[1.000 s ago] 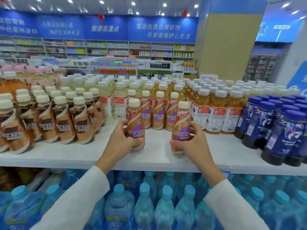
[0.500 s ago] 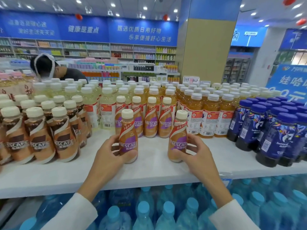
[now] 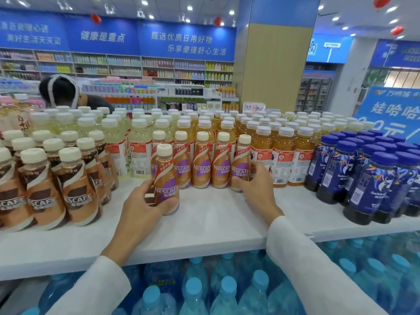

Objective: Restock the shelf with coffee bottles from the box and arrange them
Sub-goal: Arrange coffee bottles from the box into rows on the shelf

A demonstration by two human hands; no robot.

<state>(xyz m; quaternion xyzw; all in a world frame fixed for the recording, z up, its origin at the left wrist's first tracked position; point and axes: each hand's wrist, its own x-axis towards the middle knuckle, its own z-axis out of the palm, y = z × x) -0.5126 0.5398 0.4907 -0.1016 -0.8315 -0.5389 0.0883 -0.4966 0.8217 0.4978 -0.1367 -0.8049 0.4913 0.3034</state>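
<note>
Two purple-label Nescafe coffee bottles stand on the white shelf (image 3: 211,226). My left hand (image 3: 141,201) grips the front one (image 3: 166,178), which stands alone ahead of the row. My right hand (image 3: 256,189) holds the other bottle (image 3: 241,164) at the right end of a row of purple-label coffee bottles (image 3: 202,164), beside the orange drinks. Both bottles are upright with cream caps. No box is in view.
Brown-label Nescafe bottles (image 3: 75,189) crowd the left of the shelf. Pale and orange drinks (image 3: 281,158) fill the back, dark blue-capped bottles (image 3: 372,178) the right. Water bottles (image 3: 225,292) sit below the shelf. A person (image 3: 61,92) bends behind the display.
My right hand has pushed its bottle back into line at the right end of the purple-label row. My left hand and its bottle stay at the front.
</note>
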